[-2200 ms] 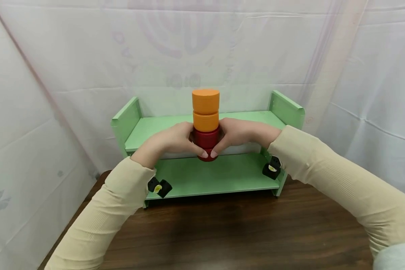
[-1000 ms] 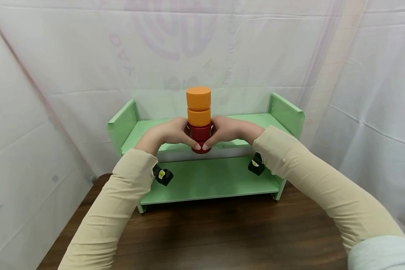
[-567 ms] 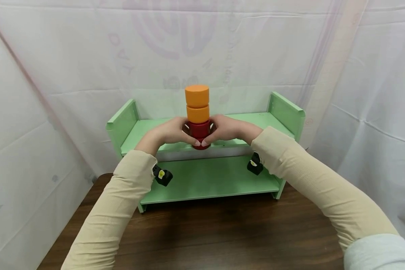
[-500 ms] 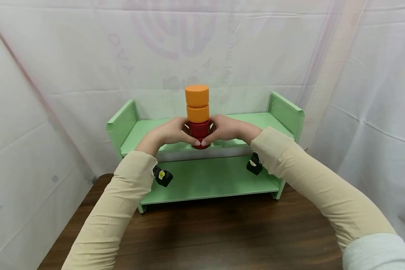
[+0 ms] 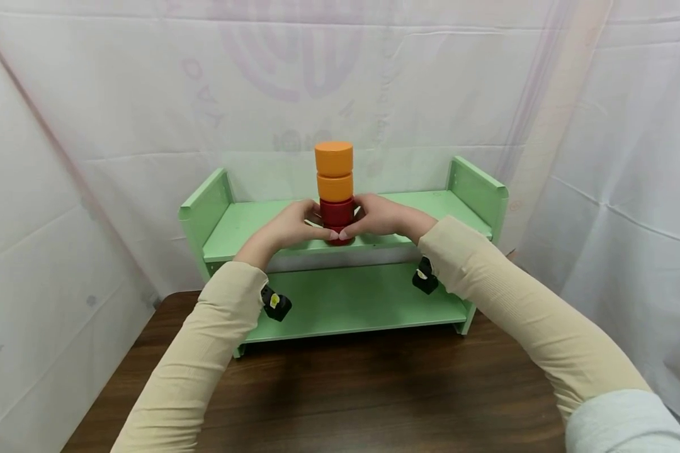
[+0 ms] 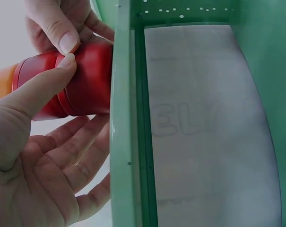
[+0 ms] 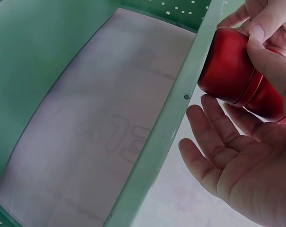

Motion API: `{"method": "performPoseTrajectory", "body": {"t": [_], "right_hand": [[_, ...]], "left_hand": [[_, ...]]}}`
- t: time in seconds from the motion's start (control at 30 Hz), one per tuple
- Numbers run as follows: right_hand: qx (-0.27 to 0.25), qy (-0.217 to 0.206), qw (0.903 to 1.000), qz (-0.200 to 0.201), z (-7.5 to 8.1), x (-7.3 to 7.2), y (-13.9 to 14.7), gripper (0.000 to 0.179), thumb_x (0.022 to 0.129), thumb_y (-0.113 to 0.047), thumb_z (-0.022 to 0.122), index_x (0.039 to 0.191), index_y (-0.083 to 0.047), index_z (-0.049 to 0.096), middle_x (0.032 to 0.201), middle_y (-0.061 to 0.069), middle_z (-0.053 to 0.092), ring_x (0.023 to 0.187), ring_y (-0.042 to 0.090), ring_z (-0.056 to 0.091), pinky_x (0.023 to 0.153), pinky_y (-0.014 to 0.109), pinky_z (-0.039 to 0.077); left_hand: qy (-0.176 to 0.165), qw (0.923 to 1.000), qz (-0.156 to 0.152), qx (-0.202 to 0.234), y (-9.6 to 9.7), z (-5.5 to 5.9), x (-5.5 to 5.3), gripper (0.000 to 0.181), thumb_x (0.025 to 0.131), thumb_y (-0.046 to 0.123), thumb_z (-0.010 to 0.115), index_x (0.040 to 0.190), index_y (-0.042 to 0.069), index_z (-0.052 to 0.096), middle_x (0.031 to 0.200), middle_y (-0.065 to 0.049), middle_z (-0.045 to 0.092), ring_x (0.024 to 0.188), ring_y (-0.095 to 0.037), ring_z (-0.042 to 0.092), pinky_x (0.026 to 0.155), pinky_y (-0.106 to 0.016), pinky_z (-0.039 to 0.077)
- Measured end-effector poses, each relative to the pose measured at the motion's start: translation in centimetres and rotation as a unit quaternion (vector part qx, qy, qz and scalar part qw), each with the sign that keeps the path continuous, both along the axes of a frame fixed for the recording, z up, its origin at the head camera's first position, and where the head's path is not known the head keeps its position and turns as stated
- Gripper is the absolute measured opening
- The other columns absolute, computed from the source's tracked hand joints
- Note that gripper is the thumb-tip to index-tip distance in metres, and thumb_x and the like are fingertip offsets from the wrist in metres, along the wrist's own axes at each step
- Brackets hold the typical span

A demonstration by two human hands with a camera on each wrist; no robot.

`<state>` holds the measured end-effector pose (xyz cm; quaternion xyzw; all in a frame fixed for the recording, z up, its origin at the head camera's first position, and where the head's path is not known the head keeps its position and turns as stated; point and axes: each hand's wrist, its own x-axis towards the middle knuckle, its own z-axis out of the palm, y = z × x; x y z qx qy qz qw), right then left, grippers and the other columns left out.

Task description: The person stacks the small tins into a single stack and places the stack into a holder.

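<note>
A stack of round containers stands upright at the front edge of the green upper shelf [image 5: 249,220]. Its upper part is an orange container [image 5: 334,160], and its lower part is a red container [image 5: 337,212]. My left hand [image 5: 291,225] holds the red part from the left, thumb across the front. From the right my right hand [image 5: 386,217] holds it likewise, and the thumb tips meet. In the left wrist view the red base [image 6: 88,78] meets the shelf's edge, and the lower fingers spread loosely below. The fingers behind the stack are partly hidden.
The green rack has raised side panels [image 5: 478,195] and a lower shelf [image 5: 351,302]. It stands on a dark wooden table [image 5: 340,390]. White printed sheeting [image 5: 419,88] hangs behind and on both sides.
Both hands have carried the stack away from me, from in front of the rack to the upper shelf's front edge. In the last half second, it has shifted slightly right.
</note>
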<state>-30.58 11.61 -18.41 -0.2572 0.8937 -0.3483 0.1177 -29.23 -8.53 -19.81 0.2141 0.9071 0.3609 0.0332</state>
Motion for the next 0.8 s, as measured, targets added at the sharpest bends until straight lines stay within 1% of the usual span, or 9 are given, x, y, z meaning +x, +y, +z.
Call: {"method": "performPoseTrajectory", "body": {"t": [0.2, 0.43, 0.57, 0.7, 0.8], "right_hand": [[-0.008, 0.013, 0.9999, 0.000, -0.5, -0.4, -0.1, 0.056, 0.084, -0.015, 0.072, 0.131, -0.001, 0.046, 0.128, 0.014, 0.053, 0.109, 0.026, 0.060, 0.099, 0.039, 0.043], [0.001, 0.026, 0.9995, -0.018, -1.3, -0.8, -0.3, 0.058, 0.085, -0.018, 0.072, 0.133, -0.002, 0.044, 0.130, 0.013, 0.052, 0.111, 0.027, 0.058, 0.102, 0.041, 0.041], [0.000, 0.036, 0.9989, -0.031, -1.6, -0.7, -0.1, 0.059, 0.085, -0.019, 0.072, 0.134, -0.001, 0.043, 0.130, 0.014, 0.052, 0.110, 0.028, 0.058, 0.101, 0.042, 0.042], [0.009, 0.044, 0.9976, -0.053, -1.5, -0.6, 0.3, 0.059, 0.085, -0.022, 0.072, 0.132, -0.001, 0.043, 0.127, 0.015, 0.053, 0.105, 0.028, 0.060, 0.094, 0.040, 0.045], [0.021, 0.049, 0.9957, -0.076, -1.3, -0.5, 0.7, 0.061, 0.085, -0.025, 0.071, 0.132, -0.001, 0.041, 0.126, 0.016, 0.055, 0.105, 0.028, 0.059, 0.091, 0.040, 0.047]], "left_hand": [[0.012, 0.9997, 0.019, 0.005, 0.1, -0.7, -0.4, 0.047, 0.087, 0.025, 0.069, 0.120, -0.002, 0.051, 0.120, -0.019, 0.059, 0.112, -0.031, 0.055, 0.092, -0.044, 0.046], [0.020, 0.9990, 0.038, 0.008, 0.2, -1.5, -0.5, 0.046, 0.087, 0.026, 0.069, 0.119, -0.001, 0.051, 0.118, -0.018, 0.060, 0.109, -0.030, 0.057, 0.088, -0.043, 0.049], [0.027, 0.9987, 0.043, 0.007, 0.5, -1.8, -0.5, 0.045, 0.088, 0.027, 0.068, 0.119, -0.001, 0.051, 0.118, -0.018, 0.060, 0.110, -0.030, 0.058, 0.088, -0.042, 0.049], [0.030, 0.9985, 0.046, 0.005, 0.7, -1.8, -0.3, 0.046, 0.089, 0.026, 0.067, 0.120, -0.002, 0.050, 0.118, -0.018, 0.059, 0.110, -0.031, 0.057, 0.088, -0.043, 0.049], [0.031, 0.9982, 0.051, 0.002, 0.7, -1.6, -0.3, 0.047, 0.088, 0.027, 0.066, 0.121, -0.002, 0.049, 0.119, -0.018, 0.058, 0.111, -0.031, 0.056, 0.089, -0.044, 0.049]]}}
